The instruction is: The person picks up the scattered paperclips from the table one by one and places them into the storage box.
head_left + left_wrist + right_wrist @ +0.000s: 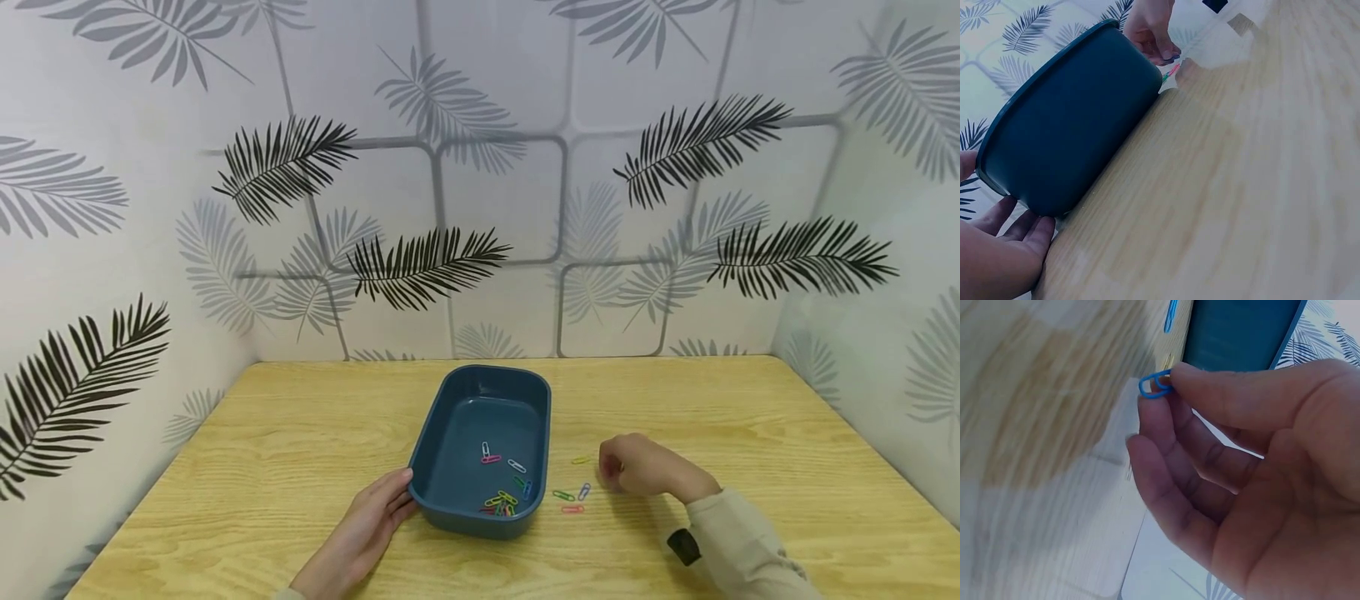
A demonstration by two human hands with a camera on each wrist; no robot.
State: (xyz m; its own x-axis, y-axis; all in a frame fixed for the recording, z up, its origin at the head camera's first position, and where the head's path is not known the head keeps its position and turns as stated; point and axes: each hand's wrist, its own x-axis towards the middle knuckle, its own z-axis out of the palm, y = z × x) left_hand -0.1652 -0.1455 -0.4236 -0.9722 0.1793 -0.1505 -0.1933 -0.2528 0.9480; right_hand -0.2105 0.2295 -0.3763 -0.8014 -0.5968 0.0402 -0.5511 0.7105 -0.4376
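Observation:
A dark blue rectangular bin (487, 525) stands on the table, with several coloured paper clips inside, mostly bunched at its near end. My left hand (367, 521) rests against its near left corner; the thumb is at the rim and the other fingers lie along the outer wall. To the right of the bin, my right hand (648, 467) pinches a blue paper clip (1155, 387) between thumb and fingertips, just above the tabletop. Between bin and right hand lie a yellow clip (581, 460), a green clip (563, 495), a bluish clip (584, 492) and a pink clip (573, 509).
The light wood-grain table (300, 417) reaches back to a wall (502, 200) patterned with leaves, with similar panels at both sides. A small black device (683, 547) is on the right wrist by the beige sleeve (738, 542).

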